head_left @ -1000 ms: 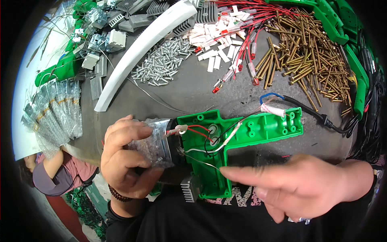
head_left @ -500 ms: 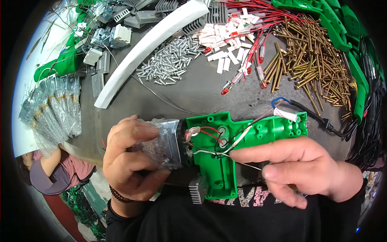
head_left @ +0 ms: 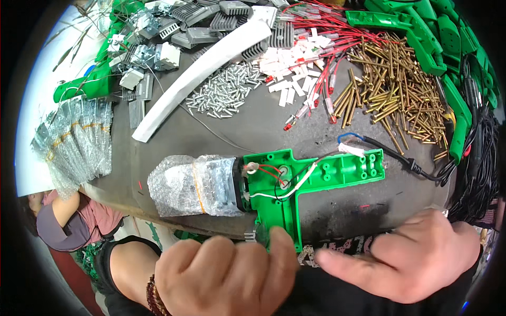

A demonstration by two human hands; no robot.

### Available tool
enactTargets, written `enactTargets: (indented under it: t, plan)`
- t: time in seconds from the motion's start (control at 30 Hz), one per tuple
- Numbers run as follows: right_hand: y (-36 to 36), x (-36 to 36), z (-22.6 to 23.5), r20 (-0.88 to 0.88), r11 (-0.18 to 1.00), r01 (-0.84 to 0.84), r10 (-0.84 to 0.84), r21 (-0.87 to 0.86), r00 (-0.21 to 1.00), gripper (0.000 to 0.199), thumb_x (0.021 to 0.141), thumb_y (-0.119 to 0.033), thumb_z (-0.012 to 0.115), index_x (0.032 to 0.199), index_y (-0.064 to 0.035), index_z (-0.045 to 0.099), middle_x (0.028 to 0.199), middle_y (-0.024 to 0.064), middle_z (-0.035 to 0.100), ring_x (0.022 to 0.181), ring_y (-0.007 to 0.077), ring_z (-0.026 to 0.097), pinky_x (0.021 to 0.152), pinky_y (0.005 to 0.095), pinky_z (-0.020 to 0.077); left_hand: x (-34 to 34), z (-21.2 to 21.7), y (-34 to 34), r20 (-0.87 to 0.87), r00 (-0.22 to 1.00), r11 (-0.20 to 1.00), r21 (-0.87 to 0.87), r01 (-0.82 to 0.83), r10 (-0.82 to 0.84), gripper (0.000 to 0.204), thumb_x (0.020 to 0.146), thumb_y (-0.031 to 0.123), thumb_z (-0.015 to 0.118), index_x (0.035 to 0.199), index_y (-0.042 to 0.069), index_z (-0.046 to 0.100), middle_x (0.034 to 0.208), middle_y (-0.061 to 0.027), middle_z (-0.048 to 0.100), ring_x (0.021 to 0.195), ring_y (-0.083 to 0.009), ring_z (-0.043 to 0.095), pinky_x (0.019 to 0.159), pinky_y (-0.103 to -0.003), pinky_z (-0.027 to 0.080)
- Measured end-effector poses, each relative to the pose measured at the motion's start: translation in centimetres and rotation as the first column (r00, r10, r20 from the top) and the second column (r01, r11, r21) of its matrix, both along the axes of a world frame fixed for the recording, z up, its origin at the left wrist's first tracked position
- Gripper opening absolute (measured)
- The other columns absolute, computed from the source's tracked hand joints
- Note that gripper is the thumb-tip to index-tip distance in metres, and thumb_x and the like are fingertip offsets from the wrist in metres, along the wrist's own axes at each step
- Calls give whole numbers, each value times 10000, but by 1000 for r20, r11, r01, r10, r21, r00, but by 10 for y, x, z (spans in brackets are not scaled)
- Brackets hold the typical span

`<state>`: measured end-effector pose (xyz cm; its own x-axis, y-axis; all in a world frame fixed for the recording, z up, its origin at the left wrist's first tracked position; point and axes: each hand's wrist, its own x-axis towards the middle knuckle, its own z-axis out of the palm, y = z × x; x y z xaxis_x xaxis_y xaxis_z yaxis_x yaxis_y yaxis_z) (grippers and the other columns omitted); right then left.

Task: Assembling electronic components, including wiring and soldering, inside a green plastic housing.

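Left hand point(head_left: 226, 274) low at near edge, curled almost into a fist, thumb tip pressed on the grip end of green plastic housing half point(head_left: 295, 184); whether anything was pinched beneath, could not tell. Right hand point(head_left: 406, 260) beside it, loosely spread, forefinger stretched leftward, empty, just short of the housing grip. Housing lay flat on dark worktable point(head_left: 253, 126), open side up, directly beyond both hands; left hand nearer. Long axis ran left to right: bubble-wrapped part point(head_left: 192, 184) at left end, black cord point(head_left: 416, 168) leaving at right. Grip stub pointed back toward the body. Red and white wires point(head_left: 274, 181) crossed inside. Loose screws point(head_left: 224, 92) and brass rods point(head_left: 390, 92) well beyond.
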<state>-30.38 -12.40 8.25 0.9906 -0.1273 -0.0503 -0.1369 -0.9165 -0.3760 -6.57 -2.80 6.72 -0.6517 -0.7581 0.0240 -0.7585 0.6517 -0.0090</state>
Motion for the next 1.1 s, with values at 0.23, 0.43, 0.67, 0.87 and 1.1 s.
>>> enactTargets:
  t: [0.23, 0.43, 0.67, 0.87, 1.1]
  plan:
    - [3, -7, -10, 157, 910, 45, 22, -412, 987, 550, 698, -140, 695, 1248, -132, 709, 635, -56, 250, 459, 58, 316, 413, 246, 237, 25, 2, 7, -80, 930, 933, 67, -355, 359, 606, 700, 319, 786, 1176, -37, 665, 860, -64, 665, 734, -222, 612, 640, -389, 458]
    - [-7, -11, -13, -106, 906, -1, -48, -424, 993, 634, 684, -158, 630, 1314, -88, 656, 651, -48, 271, 495, 97, 356, 462, 294, 281, 90, -61, 2, -367, 829, 901, 66, -429, 422, 766, 615, 358, 882, 1229, -8, 609, 1107, -166, 644, 986, -349, 612, 859, -430, 481]
    - [-8, 13, -31, -48, 953, 32, -49, -300, 998, 659, 701, -166, 609, 1347, -40, 620, 642, -29, 306, 493, 99, 387, 415, 291, 296, 97, -95, 3, -634, 671, 916, 170, -365, 385, 763, 538, 389, 927, 1127, 39, 591, 1194, -189, 649, 1033, -360, 626, 892, -449, 471]
    - [-3, 27, -33, -60, 979, 38, -51, -199, 997, 658, 701, -171, 623, 1338, -6, 613, 616, -26, 307, 473, 107, 387, 366, 286, 318, 95, -94, 3, -639, 687, 926, 117, -358, 346, 578, 613, 423, 893, 939, 57, 586, 1171, -209, 656, 985, -353, 634, 852, -436, 483]
    - [10, 34, -28, -51, 962, 40, -56, -270, 997, 668, 704, -158, 627, 1357, -18, 604, 605, -32, 296, 459, 101, 374, 365, 285, 308, 94, -97, 4, -668, 656, 920, 119, -373, 352, 553, 646, 439, 879, 900, 39, 593, 1154, -221, 655, 965, -341, 635, 835, -412, 492]
